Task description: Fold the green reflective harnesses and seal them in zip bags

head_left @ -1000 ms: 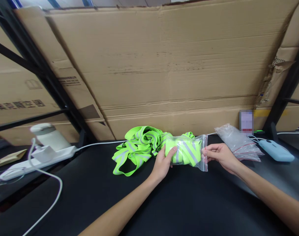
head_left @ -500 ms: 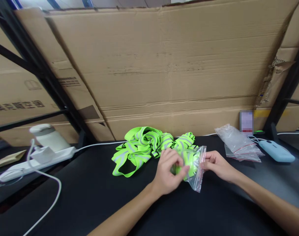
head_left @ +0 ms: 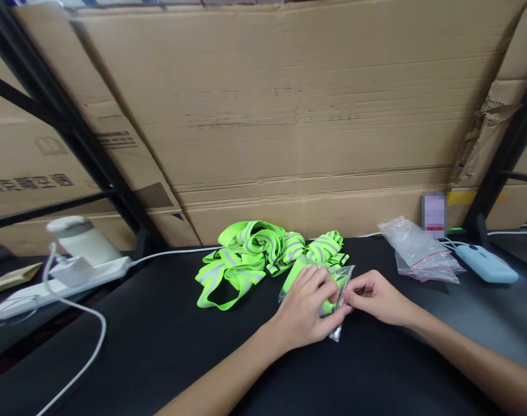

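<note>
The left hand (head_left: pixel 307 306) lies over a small clear plastic zip bag stuffed with a folded neon-green reflective strap (head_left: pixel 333 289), its grip closed on the bag's body and pressing it against the black worktop (head_left: pixel 181 352); the right hand (head_left: pixel 373 297) pinches the bag's open edge between thumb and fingertips, touching the left hand there; the bag sits near the middle of the worktop, largely hidden under the left fingers. Just behind it lies a loose heap of neon-green straps with grey reflective stripes (head_left: pixel 250 257), close to the bag; further right, well apart, lie a pile of empty clear zip bags (head_left: pixel 419 249) and a pale blue oblong device (head_left: pixel 486 263); far left, a white power strip (head_left: pixel 64 277) with a cable; a wall of brown cardboard boxes (head_left: pixel 289 115) closes off the back.
</note>
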